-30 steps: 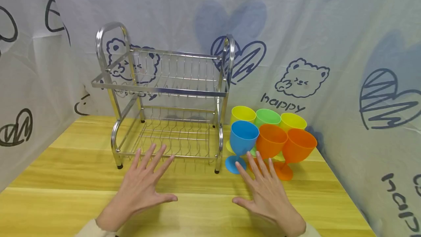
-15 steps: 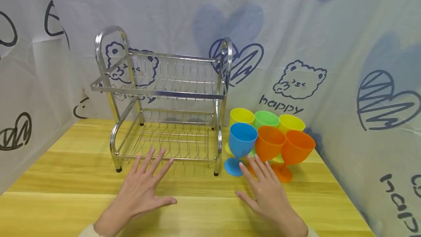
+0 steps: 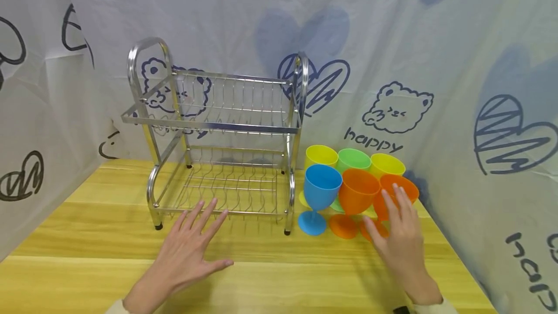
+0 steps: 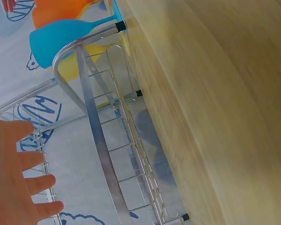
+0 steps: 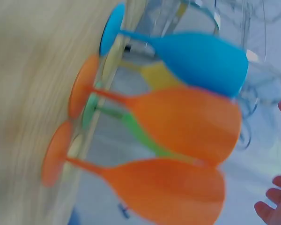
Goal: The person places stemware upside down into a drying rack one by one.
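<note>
My left hand [image 3: 187, 251] hovers with spread fingers in front of the two-tier metal dish rack [image 3: 218, 212], holding nothing. My right hand [image 3: 401, 241] is at the front right, its fingers overlapping the right-hand orange goblet [image 3: 398, 183] in the head view. In the right wrist view its fingertips [image 5: 264, 211] show apart from that goblet's bowl. To the left of it stand another orange goblet [image 3: 359, 190] and a blue goblet [image 3: 321, 188]. Behind these are a yellow goblet [image 3: 321, 154], a green goblet [image 3: 353, 159] and a second yellow goblet [image 3: 387, 164], partly hidden.
The rack stands left of the goblets, its right legs close to the blue one. Everything rests on a wood-grain table [image 3: 261, 285]. A white printed cloth [image 3: 244, 4] hangs behind and along both sides.
My right hand has moved right and slightly up, from in front of the blue and left orange goblets to the right-hand orange one. My left hand has stayed nearly still.
</note>
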Demonstrator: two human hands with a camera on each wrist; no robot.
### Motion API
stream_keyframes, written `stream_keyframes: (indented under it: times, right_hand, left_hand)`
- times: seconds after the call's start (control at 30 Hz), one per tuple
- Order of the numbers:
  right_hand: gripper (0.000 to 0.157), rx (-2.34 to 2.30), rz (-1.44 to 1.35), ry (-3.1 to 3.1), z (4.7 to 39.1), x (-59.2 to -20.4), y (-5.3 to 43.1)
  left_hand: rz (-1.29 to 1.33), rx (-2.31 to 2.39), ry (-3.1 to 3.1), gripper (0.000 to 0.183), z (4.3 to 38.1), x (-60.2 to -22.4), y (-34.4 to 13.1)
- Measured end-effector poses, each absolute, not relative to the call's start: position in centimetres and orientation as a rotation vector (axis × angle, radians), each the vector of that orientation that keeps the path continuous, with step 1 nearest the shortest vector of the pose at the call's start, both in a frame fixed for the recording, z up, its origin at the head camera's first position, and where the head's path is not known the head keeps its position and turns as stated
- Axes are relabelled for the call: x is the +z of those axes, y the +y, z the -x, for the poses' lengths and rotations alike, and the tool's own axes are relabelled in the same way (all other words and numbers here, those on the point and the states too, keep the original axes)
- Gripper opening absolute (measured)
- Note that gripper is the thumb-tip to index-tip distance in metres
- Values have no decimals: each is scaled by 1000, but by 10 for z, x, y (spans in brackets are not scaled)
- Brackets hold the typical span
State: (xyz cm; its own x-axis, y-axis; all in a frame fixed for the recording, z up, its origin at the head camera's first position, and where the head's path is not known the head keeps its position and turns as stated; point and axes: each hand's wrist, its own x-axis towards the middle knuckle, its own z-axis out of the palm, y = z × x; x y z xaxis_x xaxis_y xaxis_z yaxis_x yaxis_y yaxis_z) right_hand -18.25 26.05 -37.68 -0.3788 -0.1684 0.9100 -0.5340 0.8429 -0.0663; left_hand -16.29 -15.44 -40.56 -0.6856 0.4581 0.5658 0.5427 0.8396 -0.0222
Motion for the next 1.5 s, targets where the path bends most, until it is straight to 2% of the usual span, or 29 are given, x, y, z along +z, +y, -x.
stream_keyframes:
  times: [0.2,0.27,0.43,0.6,0.73,1.0,1.3,1.5]
  right_hand:
    - [88,558,-320,-1975,191,-381,292]
    - [89,657,-230,-2056,191,-383,299]
    - [103,1008,27,-2299,195,-384,310]
    - [111,1382,151,-2391,207,-387,320]
    - [110,1548,203,-2388,216,-392,326]
    - [89,1559,161,-2421,222,-397,327]
    - [86,1634,159,-2382,224,-403,329]
    - [86,1630,211,-2352,218,-405,332]
  left_hand:
    - [737,-228,-2397,92,165,-405,-154]
    - [734,-243,-2382,91,165,-405,-154]
    - [725,-311,-2369,88,166,-404,-153]
    - [730,-430,-2366,82,167,-403,-151]
    - [735,-554,-2355,76,167,-402,-148]
    - [726,-863,-2387,67,166,-399,-143]
    - [740,-1245,-2297,57,168,-395,-139]
    - [751,-1322,-2225,54,170,-396,-138]
